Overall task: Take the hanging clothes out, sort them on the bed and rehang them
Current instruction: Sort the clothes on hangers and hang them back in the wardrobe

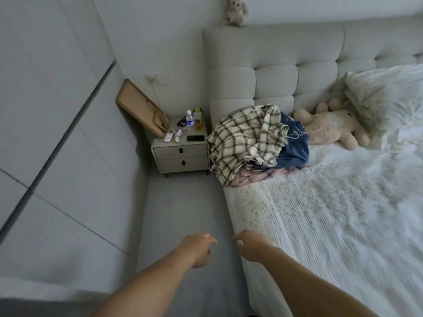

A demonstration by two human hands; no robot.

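Plaid shirt (247,138) is lying heaped over blue and pink garments at the far left corner of the bed (332,220). Left hand (196,249) and right hand (249,245) are reaching forward, close together, fingers loose and holding nothing, near the bed's edge.

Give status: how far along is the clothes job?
Done: clothes are out, piled on the bed by the headboard. In hand: nothing; left hand and right hand are empty, reaching forward. Left: sorting the pile, then rehanging.

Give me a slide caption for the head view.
Both empty hands, left and right, reach toward the clothes pile on the bed.
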